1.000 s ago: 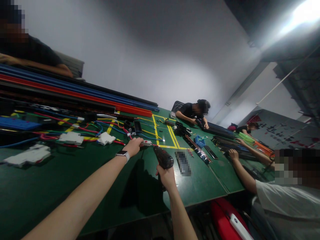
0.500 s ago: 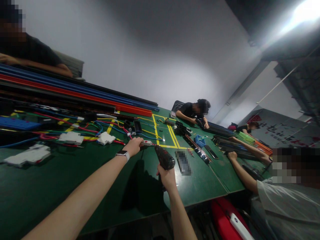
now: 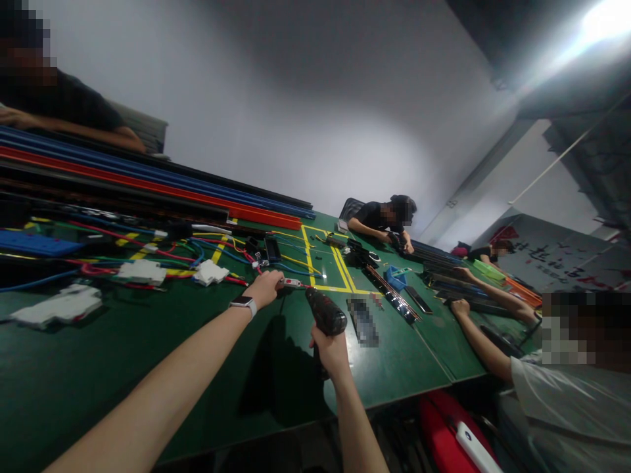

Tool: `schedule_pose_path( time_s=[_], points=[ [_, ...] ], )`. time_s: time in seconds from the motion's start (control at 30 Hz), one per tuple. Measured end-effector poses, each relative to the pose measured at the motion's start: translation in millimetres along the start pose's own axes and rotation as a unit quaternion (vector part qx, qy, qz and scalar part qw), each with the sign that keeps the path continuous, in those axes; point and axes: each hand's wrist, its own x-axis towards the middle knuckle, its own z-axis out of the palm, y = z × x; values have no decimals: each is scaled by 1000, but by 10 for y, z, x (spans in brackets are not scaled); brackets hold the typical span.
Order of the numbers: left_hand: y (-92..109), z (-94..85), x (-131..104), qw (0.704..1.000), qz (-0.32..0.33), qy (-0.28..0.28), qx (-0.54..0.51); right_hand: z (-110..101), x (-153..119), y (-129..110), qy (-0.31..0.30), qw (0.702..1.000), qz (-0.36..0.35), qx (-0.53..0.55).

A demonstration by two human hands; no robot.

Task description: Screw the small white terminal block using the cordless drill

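Note:
My right hand (image 3: 331, 351) is wrapped round the grip of a dark cordless drill (image 3: 326, 312), whose nose points away from me and to the left. A thin red bit reaches from the nose toward a small white and red part (image 3: 290, 282); whether the two touch I cannot tell. That part is pinched in the fingers of my left hand (image 3: 265, 289), low over the green table (image 3: 207, 368). Red, blue, yellow and green wires (image 3: 197, 246) lie just beyond my left hand, with a small black open box (image 3: 271, 249) among them.
White connector blocks (image 3: 211, 272) lie to the left. Long blue and orange profiles (image 3: 266, 215) run along the far edge. A phone-shaped, blurred thing (image 3: 363, 322) rests right of the drill. Co-workers sit across the table and at the right, one in a light shirt (image 3: 566, 401).
Both hands, the drill and the small part keep almost the same place. The whole view has shifted very slightly.

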Motion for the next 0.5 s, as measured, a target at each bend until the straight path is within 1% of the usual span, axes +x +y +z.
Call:
schedule_pose_path(
  time_s=[0.17,0.33,0.5],
  points=[
    [-34,36,10,1000,8,10,-12,3,-19,17,-10,1000,0,-2],
    [-66,71,17,999,17,24,-17,-3,-44,-19,-11,1000,3,-18],
    [-74,76,24,1000,15,19,-16,-3,-33,-18,-9,1000,12,-10]
  ],
)
